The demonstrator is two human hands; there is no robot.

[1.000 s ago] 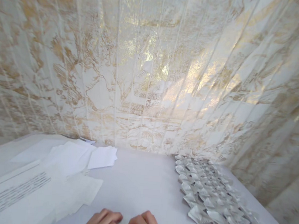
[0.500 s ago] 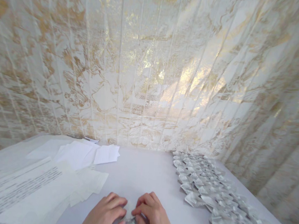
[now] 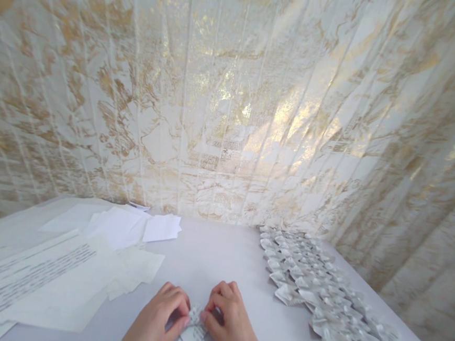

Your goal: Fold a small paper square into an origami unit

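Low in the middle of the head view, a small folded piece of printed paper point(image 3: 193, 337) lies on the table between my hands. My left hand point(image 3: 166, 315) is closed on its left side, thumb and curled fingers pinching the edge. On the opposite edge, my right hand point(image 3: 228, 320) pinches the paper with thumb and fingers. The paper's upper part narrows between the fingertips, and creases run across it. Its lower corner reaches toward the bottom of the frame.
Loose sheets of printed paper point(image 3: 45, 282) cover the left of the white table point(image 3: 221, 254), with blank white sheets point(image 3: 116, 227) behind them. Rows of folded paper pieces point(image 3: 301, 276) line the right side. A patterned curtain point(image 3: 216, 112) hangs along the back.
The fingers have shifted on the folded paper, and more of its printed face now shows between my hands. The view has tilted slightly, so the table's contents sit a little higher.
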